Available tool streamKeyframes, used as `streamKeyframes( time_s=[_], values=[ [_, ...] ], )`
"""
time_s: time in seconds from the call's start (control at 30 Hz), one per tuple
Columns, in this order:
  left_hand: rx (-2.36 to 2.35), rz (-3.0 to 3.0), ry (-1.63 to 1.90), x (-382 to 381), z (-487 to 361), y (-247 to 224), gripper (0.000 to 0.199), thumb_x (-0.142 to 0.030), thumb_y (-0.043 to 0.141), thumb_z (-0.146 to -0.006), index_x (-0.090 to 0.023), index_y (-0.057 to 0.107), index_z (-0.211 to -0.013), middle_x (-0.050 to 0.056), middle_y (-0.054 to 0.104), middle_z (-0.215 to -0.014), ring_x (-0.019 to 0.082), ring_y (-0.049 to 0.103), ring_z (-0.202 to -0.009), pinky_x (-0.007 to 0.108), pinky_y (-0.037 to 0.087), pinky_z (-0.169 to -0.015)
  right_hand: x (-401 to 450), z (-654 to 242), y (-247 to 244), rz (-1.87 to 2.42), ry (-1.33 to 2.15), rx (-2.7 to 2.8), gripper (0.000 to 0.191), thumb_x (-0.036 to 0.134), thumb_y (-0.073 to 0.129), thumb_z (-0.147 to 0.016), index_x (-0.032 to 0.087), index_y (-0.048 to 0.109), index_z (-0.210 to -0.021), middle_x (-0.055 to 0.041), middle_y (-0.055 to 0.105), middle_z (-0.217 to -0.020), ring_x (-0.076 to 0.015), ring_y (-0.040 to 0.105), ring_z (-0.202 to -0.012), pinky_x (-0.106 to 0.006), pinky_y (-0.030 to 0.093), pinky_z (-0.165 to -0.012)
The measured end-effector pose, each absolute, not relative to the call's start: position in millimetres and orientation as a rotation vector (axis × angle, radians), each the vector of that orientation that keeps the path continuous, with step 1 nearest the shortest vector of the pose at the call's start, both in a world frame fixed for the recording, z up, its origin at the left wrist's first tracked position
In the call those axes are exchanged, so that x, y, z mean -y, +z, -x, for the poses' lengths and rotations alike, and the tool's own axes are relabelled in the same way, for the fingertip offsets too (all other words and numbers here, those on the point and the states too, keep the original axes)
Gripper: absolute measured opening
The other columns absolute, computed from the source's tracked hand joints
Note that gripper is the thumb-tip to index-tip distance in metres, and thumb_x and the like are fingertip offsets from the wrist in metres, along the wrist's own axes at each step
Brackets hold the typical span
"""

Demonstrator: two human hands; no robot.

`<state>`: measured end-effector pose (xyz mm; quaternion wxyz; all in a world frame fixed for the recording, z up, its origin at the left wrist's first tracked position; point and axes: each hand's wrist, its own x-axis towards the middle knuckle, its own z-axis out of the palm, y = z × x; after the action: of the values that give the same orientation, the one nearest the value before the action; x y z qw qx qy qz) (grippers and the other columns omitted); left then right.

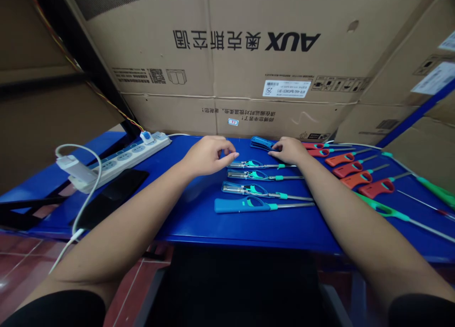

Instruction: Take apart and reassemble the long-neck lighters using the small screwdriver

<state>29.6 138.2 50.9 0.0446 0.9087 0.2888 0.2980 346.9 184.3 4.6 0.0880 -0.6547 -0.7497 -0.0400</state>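
Observation:
My left hand [210, 155] hovers just left of the row of blue lighters, its fingers curled and the thumb apart from the fingertips, with nothing in it. At the back of the table my right hand [287, 150] has its fingertips on the end of a dark blue lighter casing [262, 143]. Below lie three opened blue lighters with their metal insides showing, among them an opened lighter [245, 189]. Nearest the front edge is a closed blue lighter [241, 204], its metal rod pointing right.
Several red and orange lighters [357, 179] and a green lighter [387, 209] lie on the right. A white power strip [124, 158], cable and black phone [113, 194] are on the left. A large cardboard box [227, 66] stands behind the blue table [213, 230].

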Motion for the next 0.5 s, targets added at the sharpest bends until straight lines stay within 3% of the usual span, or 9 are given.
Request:
streamKeyframes(
  time_s=[0.17, 0.33, 0.5],
  values=[
    [-0.897, -2.774, 0.835, -138, -29, 53, 0.025, -0.037, 0.058, -0.091, -0.017, 0.073, -0.089, 0.003, 0.070, -0.078, 0.013, 0.060, -0.066, 0.026, 0.044, -0.065, -191, -349, 6, 2.029, -0.034, 2.278, 0.028, 0.045, 0.063, -0.089, 0.021, 0.076, -0.096, -0.0077, 0.072, -0.102, -0.0204, 0.065, -0.092, -0.033, 0.050, -0.081],
    [-0.877, -2.798, 0.730, -140, -26, 53, 0.025, -0.036, 0.058, -0.092, -0.017, 0.073, -0.092, 0.004, 0.071, -0.081, 0.014, 0.062, -0.070, 0.027, 0.045, -0.068, -207, -358, 13, 2.116, 0.105, 2.350, 0.030, 0.043, 0.060, -0.096, 0.017, 0.067, -0.107, -0.0054, 0.069, -0.106, -0.0176, 0.066, -0.093, -0.039, 0.055, -0.085],
    [-0.731, -2.820, 0.565, -140, -25, 53, 0.027, -0.039, 0.058, -0.092, -0.017, 0.074, -0.091, 0.005, 0.070, -0.081, 0.013, 0.061, -0.070, 0.026, 0.044, -0.068, -218, -364, 23, 2.141, 0.086, 2.338, 0.027, 0.042, 0.063, -0.093, 0.018, 0.071, -0.102, -0.0055, 0.072, -0.100, -0.0171, 0.067, -0.087, -0.033, 0.054, -0.080]
  ],
)
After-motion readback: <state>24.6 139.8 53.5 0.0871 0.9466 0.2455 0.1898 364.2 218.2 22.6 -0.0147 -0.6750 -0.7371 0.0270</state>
